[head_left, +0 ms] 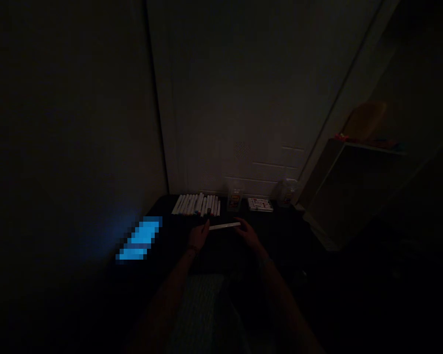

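Observation:
A white marker (224,226) lies crosswise between my two hands, above the dark tabletop. My left hand (198,237) is closed on its left end, thumb uppermost. At the other end, the fingers of my right hand (249,234) pinch the marker's tip. Just beyond my hands, several white markers (196,204) lie side by side in a row, some with coloured ends. Dim light hides finer detail of the fingers and of any print on the marker.
Behind the hands stand a clear container (235,197) with a label and another clear container (288,192) further right. Between them sits a low white patterned box (260,204). A blurred bright blue screen (140,240) glows at left. A shelf unit (339,191) stands right; a wall closes the back.

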`<state>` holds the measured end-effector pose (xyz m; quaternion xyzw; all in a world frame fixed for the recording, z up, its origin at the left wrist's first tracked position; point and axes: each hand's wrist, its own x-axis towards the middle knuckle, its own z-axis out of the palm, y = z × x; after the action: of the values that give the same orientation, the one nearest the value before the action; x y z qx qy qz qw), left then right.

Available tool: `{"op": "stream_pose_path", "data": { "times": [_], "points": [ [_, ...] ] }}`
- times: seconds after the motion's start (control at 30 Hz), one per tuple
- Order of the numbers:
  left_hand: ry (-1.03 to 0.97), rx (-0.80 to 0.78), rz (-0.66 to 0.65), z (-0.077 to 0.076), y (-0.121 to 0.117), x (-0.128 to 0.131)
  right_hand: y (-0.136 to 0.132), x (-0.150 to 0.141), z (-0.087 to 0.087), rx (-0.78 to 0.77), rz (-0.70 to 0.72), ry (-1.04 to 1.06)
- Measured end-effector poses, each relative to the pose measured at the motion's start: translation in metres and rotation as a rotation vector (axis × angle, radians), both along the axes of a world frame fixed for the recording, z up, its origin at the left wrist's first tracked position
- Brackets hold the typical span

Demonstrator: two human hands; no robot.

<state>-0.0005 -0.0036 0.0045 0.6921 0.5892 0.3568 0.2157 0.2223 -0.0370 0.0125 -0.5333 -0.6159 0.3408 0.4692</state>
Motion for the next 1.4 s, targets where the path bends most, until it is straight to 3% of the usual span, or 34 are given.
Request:
{"op": "stream_pose_path", "data": {
  "times": [0.53,1.4],
  "points": [
    [-0.193,0.109,-0.124,-0.0050,0.0026,0.0019,0.0066,-0.0007,-0.0092,-0.001,-0.140,-0.303],
    [-0.094,0.073,-0.079,-0.0003,-0.0019,0.0015,0.0023,-0.0004,-0.0062,-0.017,-0.088,-0.162]
  ]
}}
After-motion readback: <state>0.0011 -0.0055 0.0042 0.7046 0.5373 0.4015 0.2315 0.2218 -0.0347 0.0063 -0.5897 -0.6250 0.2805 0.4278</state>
